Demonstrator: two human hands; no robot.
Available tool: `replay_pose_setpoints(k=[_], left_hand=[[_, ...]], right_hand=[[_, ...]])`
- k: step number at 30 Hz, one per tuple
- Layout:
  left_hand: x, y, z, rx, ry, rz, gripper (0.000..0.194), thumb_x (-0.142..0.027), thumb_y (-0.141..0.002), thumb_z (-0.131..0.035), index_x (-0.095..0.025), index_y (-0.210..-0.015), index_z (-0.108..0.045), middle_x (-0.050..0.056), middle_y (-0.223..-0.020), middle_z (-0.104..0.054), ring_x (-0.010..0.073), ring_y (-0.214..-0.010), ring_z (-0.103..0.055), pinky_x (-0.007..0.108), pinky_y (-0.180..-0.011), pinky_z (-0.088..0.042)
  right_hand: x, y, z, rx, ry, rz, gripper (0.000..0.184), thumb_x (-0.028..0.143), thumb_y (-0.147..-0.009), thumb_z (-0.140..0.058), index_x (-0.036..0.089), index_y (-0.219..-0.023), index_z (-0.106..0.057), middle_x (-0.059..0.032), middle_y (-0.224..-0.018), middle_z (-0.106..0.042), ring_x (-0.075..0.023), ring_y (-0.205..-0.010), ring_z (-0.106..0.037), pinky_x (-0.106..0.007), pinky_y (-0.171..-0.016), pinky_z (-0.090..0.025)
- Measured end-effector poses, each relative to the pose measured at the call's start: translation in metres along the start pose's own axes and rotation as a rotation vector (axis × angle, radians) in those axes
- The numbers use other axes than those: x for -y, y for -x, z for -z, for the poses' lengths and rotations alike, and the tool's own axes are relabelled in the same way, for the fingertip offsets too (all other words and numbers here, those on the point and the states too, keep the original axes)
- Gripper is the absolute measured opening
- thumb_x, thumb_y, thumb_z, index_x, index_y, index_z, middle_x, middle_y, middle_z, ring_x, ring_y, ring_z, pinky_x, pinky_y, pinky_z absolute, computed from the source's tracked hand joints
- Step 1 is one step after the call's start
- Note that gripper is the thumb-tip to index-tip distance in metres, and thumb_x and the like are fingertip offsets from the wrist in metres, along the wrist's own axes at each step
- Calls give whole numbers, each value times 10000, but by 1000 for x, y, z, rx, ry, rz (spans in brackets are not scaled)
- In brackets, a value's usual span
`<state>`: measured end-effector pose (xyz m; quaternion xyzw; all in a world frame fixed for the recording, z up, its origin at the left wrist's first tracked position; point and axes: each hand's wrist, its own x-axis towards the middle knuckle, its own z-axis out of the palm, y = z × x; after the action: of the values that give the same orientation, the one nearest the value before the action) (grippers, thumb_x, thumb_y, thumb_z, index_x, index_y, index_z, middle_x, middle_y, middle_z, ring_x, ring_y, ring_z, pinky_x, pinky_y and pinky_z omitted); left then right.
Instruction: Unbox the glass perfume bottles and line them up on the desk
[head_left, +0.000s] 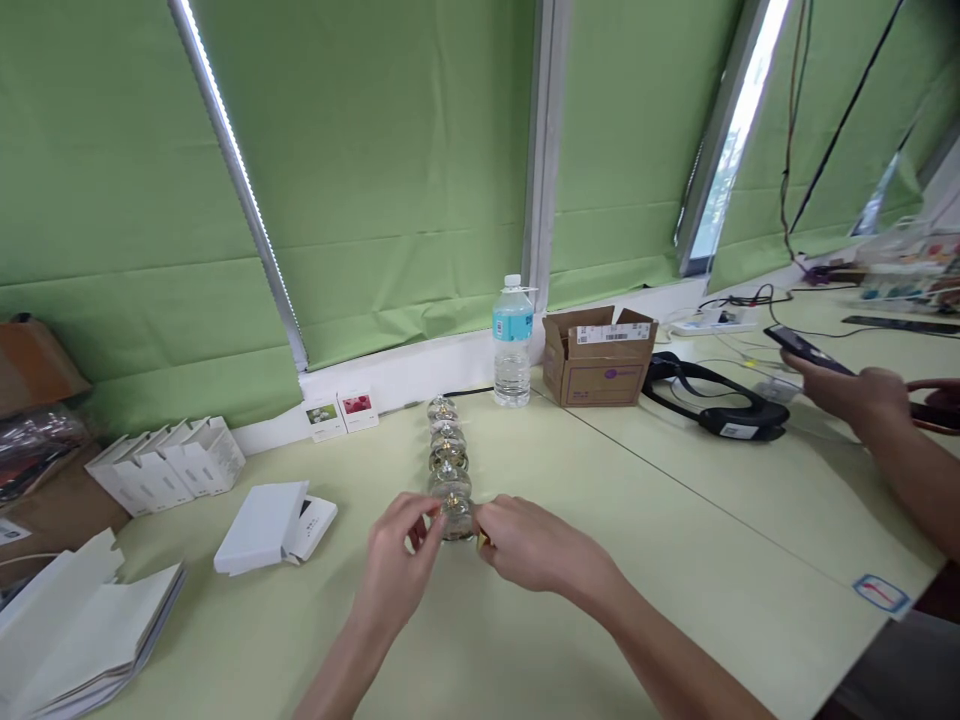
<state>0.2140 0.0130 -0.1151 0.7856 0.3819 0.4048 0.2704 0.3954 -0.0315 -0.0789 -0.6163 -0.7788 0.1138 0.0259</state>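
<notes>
A line of several small round clear glass pieces (448, 458) runs away from me across the pale table, the closest one between my two hands. My left hand (399, 555) is at the left side of this nearest glass (457, 520), thumb and fingertips pinched together at its edge. Whatever is in that pinch is too small to make out. Curled into a fist, my right hand (536, 548) is close against the glass's right side. A bit of something yellow (484, 541) shows under its fingers; the rest is hidden.
Behind the glass row stand a water bottle (512, 345) and an open cardboard box (600, 360). A black headset (724, 405) lies right of them. Left are white boxes (262, 525) and papers (97, 640). Another person's hand (855, 395) holds a phone (806, 350) at right.
</notes>
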Motion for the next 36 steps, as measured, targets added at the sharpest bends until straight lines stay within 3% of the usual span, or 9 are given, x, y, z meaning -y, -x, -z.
replay_pose_setpoints(k=[4,7,12,16,24,36], left_hand=[[14,21,-6,145,-69,42,221,-278,-881,-492,-245,-1019,-662,25,-891,-654,131,-636,-546,256,-626,-447],[20,28,-15,176,-100,118,200,-217,-858,-488,-249,-991,-634,14,-925,-672,141,-663,-576,260,-644,-443],[20,31,-22,152,-223,125,152,-188,-848,-481,-249,-864,-620,12,-907,-678,180,-775,-610,263,-655,-414],[19,30,-21,124,-225,125,165,-174,-850,-476,-248,-870,-623,19,-962,-673,183,-825,-614,262,-668,-411],[25,31,-25,112,-257,126,189,-166,-851,-486,-255,-896,-647,25,-918,-699,205,-844,-615,276,-673,-399],[24,32,-24,137,-363,100,171,-199,-887,-452,-242,-869,-616,30,-880,-685,204,-831,-613,278,-653,-395]], right_hand=[[2,2,-2,-27,5,28,176,62,-808,-460,157,-853,-602,-52,-795,-620,-173,-696,-569,-262,-547,-250],[10,1,-10,-13,66,18,188,14,-771,-472,150,-840,-582,-59,-789,-608,-180,-685,-572,-266,-512,-210],[24,-3,-18,-82,182,-3,268,-74,-702,-426,160,-732,-554,-49,-694,-593,-174,-597,-546,-284,-497,-173],[30,-5,-20,-72,217,-3,292,-93,-670,-428,163,-716,-559,-47,-665,-602,-178,-580,-544,-290,-514,-180],[30,-8,-26,-70,206,34,303,-104,-672,-417,164,-740,-544,-54,-724,-628,-178,-609,-565,-285,-522,-187],[32,-2,-15,-96,190,28,390,-113,-672,-400,180,-869,-564,-35,-739,-635,-181,-634,-584,-294,-513,-176]])
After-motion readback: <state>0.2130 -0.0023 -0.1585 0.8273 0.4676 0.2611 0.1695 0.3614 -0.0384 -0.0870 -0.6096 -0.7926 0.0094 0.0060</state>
